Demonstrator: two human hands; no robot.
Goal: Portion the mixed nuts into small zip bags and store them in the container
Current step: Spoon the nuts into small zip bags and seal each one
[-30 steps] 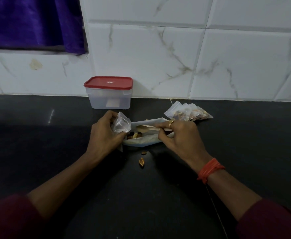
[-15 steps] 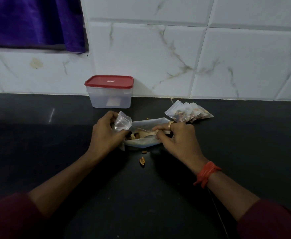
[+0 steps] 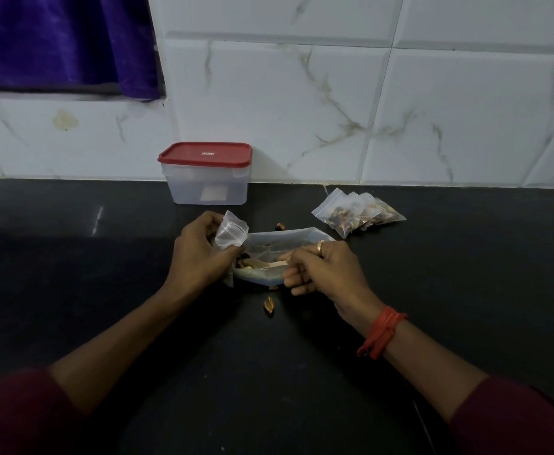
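My left hand (image 3: 200, 254) grips a small clear zip bag (image 3: 231, 233), held upright at the left end of a large open bag of mixed nuts (image 3: 282, 246) lying on the black counter. My right hand (image 3: 321, 270) pinches the handle of a small wooden spoon (image 3: 267, 265) whose bowl lies inside the large bag among the nuts. A pile of filled small zip bags (image 3: 357, 213) lies to the right, near the wall. The clear container with a red lid (image 3: 206, 174) stands shut against the tiled wall behind my hands.
Loose nuts lie on the black counter (image 3: 72, 290): one (image 3: 269, 304) in front of the large bag, another (image 3: 279, 226) just behind it. A purple curtain (image 3: 62, 41) hangs at the top left above the white tiles.
The spoon has dipped lower into the large bag, toward the nuts at its left end. My left hand keeps the small bag in the same spot.
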